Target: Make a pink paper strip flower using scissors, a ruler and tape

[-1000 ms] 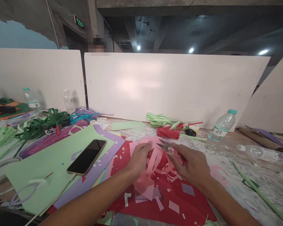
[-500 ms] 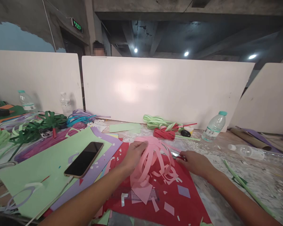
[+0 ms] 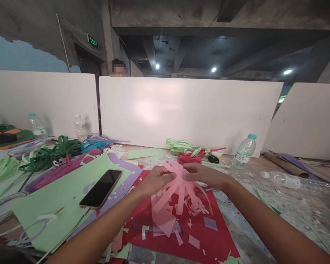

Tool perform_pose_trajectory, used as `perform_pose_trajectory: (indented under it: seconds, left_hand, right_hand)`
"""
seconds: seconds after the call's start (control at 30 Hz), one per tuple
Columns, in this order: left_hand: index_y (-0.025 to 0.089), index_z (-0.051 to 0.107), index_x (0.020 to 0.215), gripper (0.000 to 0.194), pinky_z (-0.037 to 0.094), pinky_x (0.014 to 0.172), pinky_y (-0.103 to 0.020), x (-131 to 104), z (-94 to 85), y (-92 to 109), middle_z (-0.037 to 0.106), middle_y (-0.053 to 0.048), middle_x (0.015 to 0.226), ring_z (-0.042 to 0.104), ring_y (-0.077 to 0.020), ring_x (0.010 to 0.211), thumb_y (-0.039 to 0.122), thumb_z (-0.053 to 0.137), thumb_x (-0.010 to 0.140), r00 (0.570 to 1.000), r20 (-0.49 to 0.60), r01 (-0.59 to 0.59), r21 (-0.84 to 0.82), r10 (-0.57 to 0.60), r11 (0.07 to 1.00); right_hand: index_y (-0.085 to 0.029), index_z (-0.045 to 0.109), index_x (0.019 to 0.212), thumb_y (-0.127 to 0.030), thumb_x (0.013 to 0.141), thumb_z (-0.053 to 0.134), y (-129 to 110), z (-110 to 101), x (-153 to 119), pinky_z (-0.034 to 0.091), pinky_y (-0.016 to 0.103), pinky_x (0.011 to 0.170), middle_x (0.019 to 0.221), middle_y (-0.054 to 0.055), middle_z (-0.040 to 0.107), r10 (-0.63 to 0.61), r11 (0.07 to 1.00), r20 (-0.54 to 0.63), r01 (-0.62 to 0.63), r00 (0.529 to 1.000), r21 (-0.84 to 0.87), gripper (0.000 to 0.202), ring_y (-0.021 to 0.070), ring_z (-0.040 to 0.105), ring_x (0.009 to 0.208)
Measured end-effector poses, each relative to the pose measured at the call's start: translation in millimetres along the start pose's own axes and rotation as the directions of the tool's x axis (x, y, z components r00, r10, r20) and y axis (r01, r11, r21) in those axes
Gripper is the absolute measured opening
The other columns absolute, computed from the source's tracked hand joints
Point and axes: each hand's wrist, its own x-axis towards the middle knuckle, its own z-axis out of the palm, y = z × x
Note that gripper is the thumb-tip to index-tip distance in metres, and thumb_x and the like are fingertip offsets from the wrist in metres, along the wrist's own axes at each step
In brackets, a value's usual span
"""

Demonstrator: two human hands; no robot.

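Both hands hold a pink paper piece cut into hanging strips [image 3: 180,196] above a red paper sheet [image 3: 206,244]. My left hand [image 3: 157,179] pinches its upper left side between thumb and fingers. On the upper right side, my right hand [image 3: 205,175] pinches it too, close to the left one. The strips fan out downward from between the hands. Under them lie pink paper offcuts [image 3: 165,222] and a curled pink strip. What looks like scissors [image 3: 208,189] lies below my right wrist, mostly hidden.
To the left, a phone [image 3: 101,189] lies on green paper [image 3: 52,205] over purple sheets. Green and red strip bundles [image 3: 189,158] are behind the hands, with a capped bottle [image 3: 244,152] at right. White panels [image 3: 192,113] stand along the back; a person's head shows above.
My right hand has let go of the scissors and moved left onto the pink paper. The strips now hang facing me, and the view has tilted up slightly.
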Motion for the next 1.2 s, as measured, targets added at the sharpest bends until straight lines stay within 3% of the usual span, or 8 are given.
perform_pose_trajectory:
  seconds: [0.17, 0.37, 0.5, 0.67, 0.83, 0.9, 1.03, 1.2]
  left_hand:
    - [0.017, 0.041, 0.055, 0.029, 0.021, 0.05, -0.024, -5.4, -6.3, 5.3, 0.028, 0.005, 0.056, 0.024, -0.0089, 0.053, 0.033, 0.053, 0.076, 0.998, -0.063, -0.01, 0.016, 0.011, 1.0]
    - [0.017, 0.051, 0.059, 0.028, 0.019, 0.048, -0.024, -2.3, -15.8, 13.5, 0.03, 0.006, 0.055, 0.025, -0.0082, 0.049, 0.039, 0.059, 0.074, 0.985, -0.14, 0.102, 0.017, -0.098, 0.995]
    - [0.016, 0.059, 0.065, 0.027, 0.03, 0.052, -0.024, -2.0, -17.0, 25.9, 0.046, 0.002, 0.06, 0.04, -0.0105, 0.054, 0.042, 0.065, 0.07, 0.985, -0.123, 0.111, -0.092, -0.122, 0.99]
    - [0.016, 0.055, 0.057, 0.035, 0.034, 0.052, -0.024, 1.1, -24.2, 30.2, 0.049, 0.001, 0.056, 0.044, -0.0107, 0.052, 0.046, 0.064, 0.072, 0.981, -0.165, 0.072, -0.153, -0.097, 0.986]
    - [0.017, 0.064, 0.078, 0.027, 0.044, 0.072, -0.028, 2.4, -40.7, 31.0, 0.065, -0.004, 0.085, 0.058, -0.0173, 0.079, 0.044, 0.06, 0.079, 0.801, -0.572, -0.159, 0.08, 0.176, 0.984]
    - [0.021, 0.064, 0.097, 0.029, 0.044, 0.085, -0.032, -1.2, -41.8, 37.6, 0.063, -0.006, 0.11, 0.056, -0.022, 0.102, 0.044, 0.057, 0.082, 0.816, -0.504, -0.237, 0.157, 0.284, 0.959]
    - [0.032, 0.044, 0.132, 0.056, 0.038, 0.102, -0.039, -9.5, -31.7, 56.9, 0.041, -0.003, 0.143, 0.04, -0.0257, 0.128, 0.043, 0.062, 0.08, 0.942, -0.108, -0.28, 0.274, 0.319, 0.92]
    - [0.028, 0.041, 0.135, 0.062, 0.032, 0.109, -0.041, -10.5, -15.5, 69.1, 0.037, -0.003, 0.145, 0.033, -0.0242, 0.134, 0.022, 0.061, 0.076, 0.907, 0.053, -0.378, 0.539, 0.418, 0.753]
  right_hand:
    - [-0.02, 0.049, 0.06, -0.042, 0.073, 0.063, -3.6, 10.3, 14.2, 0.03, 0.027, 0.054, 0.063, -0.003, 0.042, -0.064, 0.989, 0.019, 0.061, 0.998, 0.138, 0.029, 0.013, 0.039, 0.057]
    - [-0.02, 0.035, 0.054, -0.034, 0.073, 0.062, -14.3, 13.8, 21.6, 0.017, 0.026, 0.051, 0.059, -0.006, 0.026, -0.102, 0.986, -0.056, 0.108, 0.993, 0.127, 0.036, 0.0101, 0.023, 0.053]
    - [-0.02, 0.041, 0.052, -0.035, 0.07, 0.068, -20.2, 14.1, 15.8, 0.027, 0.027, 0.053, 0.056, -0.005, 0.037, -0.066, 0.949, -0.035, 0.073, 0.997, 0.308, 0.035, 0.0105, 0.033, 0.051]
    - [-0.02, 0.061, 0.068, -0.031, 0.068, 0.071, -28.8, 12.0, 5.2, 0.042, 0.029, 0.061, 0.069, 0.0, 0.061, -0.022, 0.719, 0.019, 0.003, 1.0, 0.695, 0.015, 0.0167, 0.056, 0.063]
    - [-0.018, 0.061, 0.068, -0.028, 0.069, 0.071, -32.2, 3.2, 0.8, 0.045, 0.028, 0.06, 0.065, 0.001, 0.062, 0.046, 0.646, -0.002, -0.029, 0.999, 0.763, 0.014, 0.0157, 0.057, 0.061]
    - [-0.018, 0.061, 0.065, -0.027, 0.069, 0.071, -34.5, 3.7, -0.1, 0.046, 0.029, 0.06, 0.062, 0.0, 0.062, 0.042, 0.65, 0.005, -0.031, 0.999, 0.76, 0.014, 0.016, 0.057, 0.06]
    - [-0.019, 0.065, 0.073, -0.028, 0.07, 0.069, -45.4, 11.3, -2.9, 0.047, 0.031, 0.063, 0.066, 0.001, 0.065, 0.019, 0.649, 0.019, -0.027, 1.0, 0.76, 0.011, 0.0182, 0.06, 0.062]
    - [-0.018, 0.066, 0.074, -0.027, 0.073, 0.067, -57.6, 17.5, -6.8, 0.048, 0.029, 0.059, 0.058, 0.0, 0.06, 0.12, 0.592, -0.031, -0.046, 0.992, 0.805, 0.01, 0.0154, 0.057, 0.057]
